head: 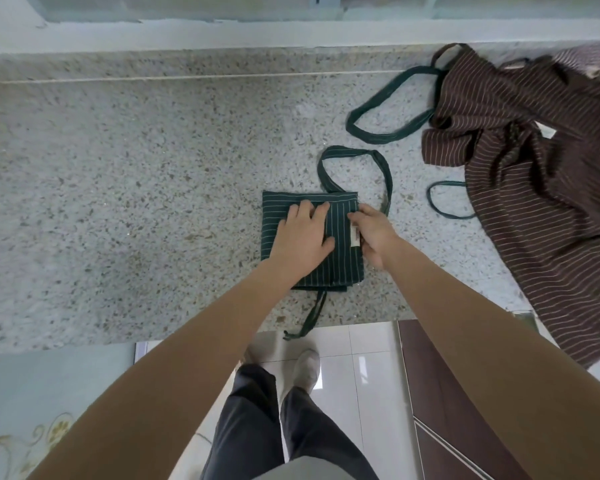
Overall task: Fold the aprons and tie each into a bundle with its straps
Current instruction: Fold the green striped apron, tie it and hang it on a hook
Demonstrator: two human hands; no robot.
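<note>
Apron (340, 268), green, folded square, lies directly beneath both hands.
Left hand (303, 237) presses flat on top; right hand (374, 233) grips right edge, nearer strap loop (357, 168) beyond.

wide bare counter (136, 174) left of folded green apron (340, 251); crowded right by brown apron heap (534, 174), loose green straps (388, 116).

**Where things lie on your counter**

The folded apron (340, 237) lies on the counter (153, 202) near its front edge, straight ahead of you. Your left hand (303, 237) rests flat on it; your right hand (374, 233) is at its right edge. One strap (357, 168) loops behind it, another (312, 313) trails over the front edge. The unfolded apron (534, 168) lies heaped to the right.
</note>
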